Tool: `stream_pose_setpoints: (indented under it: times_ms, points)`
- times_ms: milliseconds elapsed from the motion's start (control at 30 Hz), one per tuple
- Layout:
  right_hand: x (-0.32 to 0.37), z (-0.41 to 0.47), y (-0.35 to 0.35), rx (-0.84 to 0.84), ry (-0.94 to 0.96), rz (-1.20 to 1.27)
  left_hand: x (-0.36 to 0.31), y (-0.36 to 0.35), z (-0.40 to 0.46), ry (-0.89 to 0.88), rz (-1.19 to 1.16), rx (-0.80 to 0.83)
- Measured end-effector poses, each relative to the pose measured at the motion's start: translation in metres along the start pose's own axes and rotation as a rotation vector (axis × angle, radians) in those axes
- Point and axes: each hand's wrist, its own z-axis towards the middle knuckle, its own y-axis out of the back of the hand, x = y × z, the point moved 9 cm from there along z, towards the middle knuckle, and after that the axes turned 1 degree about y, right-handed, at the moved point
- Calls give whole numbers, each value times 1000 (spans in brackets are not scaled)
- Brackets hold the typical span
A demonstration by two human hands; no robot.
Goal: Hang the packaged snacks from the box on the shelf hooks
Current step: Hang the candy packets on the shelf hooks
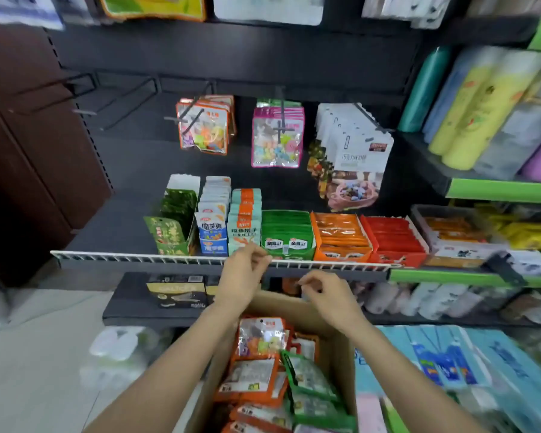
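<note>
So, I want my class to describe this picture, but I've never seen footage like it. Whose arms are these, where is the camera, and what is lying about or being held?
There is no machine here: the arms belong to a person, and the single camera is worn on their head, looking forward and down. The left hand and right hand hover with loosely curled fingers above an open cardboard box; neither clearly holds anything. The box is full of snack packets, mostly orange-edged. Ahead is a dark shop shelf. From its hooks hang orange packets, pink packets and white packets; the hooks to the left are bare. Below them, cartons of snacks stand in a row.
</note>
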Motion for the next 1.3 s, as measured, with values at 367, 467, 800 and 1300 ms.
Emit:
stream_pose_setpoints:
  times_ms: [367,467,800,1300]
  points:
    - [-92,-96,-106,514,-198,-180,94,-119,-118,36,333,666]
    - [-91,-85,-108,455,-140,-272,105,-133,-127,48,345,770]
    - [-93,-57,-92,273,5,-396,96,-133,-133,-102,357,869]
    - [-116,-26,-97,420,-121,-88,99,-94,-80,117,57,275]
